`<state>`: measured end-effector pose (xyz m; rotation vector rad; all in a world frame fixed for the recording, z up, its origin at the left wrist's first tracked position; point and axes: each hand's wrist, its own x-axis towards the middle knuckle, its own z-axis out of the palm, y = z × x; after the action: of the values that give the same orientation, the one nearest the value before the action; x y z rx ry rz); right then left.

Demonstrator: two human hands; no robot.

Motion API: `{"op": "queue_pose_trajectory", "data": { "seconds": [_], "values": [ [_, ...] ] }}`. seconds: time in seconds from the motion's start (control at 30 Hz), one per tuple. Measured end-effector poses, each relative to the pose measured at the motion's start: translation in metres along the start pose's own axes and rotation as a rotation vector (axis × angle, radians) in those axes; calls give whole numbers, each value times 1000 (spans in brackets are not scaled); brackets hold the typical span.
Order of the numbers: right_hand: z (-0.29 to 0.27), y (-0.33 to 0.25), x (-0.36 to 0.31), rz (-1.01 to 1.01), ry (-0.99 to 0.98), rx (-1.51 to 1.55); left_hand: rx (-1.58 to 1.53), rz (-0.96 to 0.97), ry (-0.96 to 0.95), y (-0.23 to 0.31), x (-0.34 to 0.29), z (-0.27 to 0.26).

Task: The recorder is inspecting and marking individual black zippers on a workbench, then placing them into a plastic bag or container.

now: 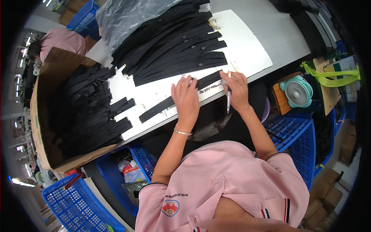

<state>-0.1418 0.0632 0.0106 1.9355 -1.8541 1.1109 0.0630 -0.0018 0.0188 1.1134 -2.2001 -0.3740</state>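
A long black fabric strip (156,110) lies slantwise along the near edge of a white board (247,46). My left hand (186,101) rests flat across its middle, fingers stretched out and slightly apart. Over the strip's right end, my right hand (236,89) is closed round a slim white pen (228,99) that points down past the board's edge. The right thumb and fingertips touch the strip's end; whether they pinch it I cannot tell. Just beyond my hands, several more black strips (174,46) lie side by side in a wide, overlapping row, some with small round dots.
A cardboard box (58,65) full of black strips stands at the left. Clear plastic sheeting (123,23) covers the far strips. Blue baskets (79,203) sit low on both sides. A turquoise fan (296,91) stands at the right. Another person (63,41) in pink is far left.
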Motion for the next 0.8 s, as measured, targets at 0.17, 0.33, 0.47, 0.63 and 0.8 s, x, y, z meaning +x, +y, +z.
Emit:
{"op": "queue_pose_trajectory", "data": {
  "seconds": [0.17,0.33,0.47,0.63,0.8],
  "values": [
    [-10,33,-8,51,30,-104,170,-121,-11,-26,-43,-28],
    [-7,34,-11,42,28,-73,210,-212,-23,-40,-69,-47],
    [-5,36,-14,42,49,-104,251,-259,45,-49,-75,-56],
    [-5,37,-13,24,28,-90,232,-295,-37,-51,-87,-64],
    [-5,39,-10,23,28,-116,248,-302,-26,-49,-93,-67]
  ]
}}
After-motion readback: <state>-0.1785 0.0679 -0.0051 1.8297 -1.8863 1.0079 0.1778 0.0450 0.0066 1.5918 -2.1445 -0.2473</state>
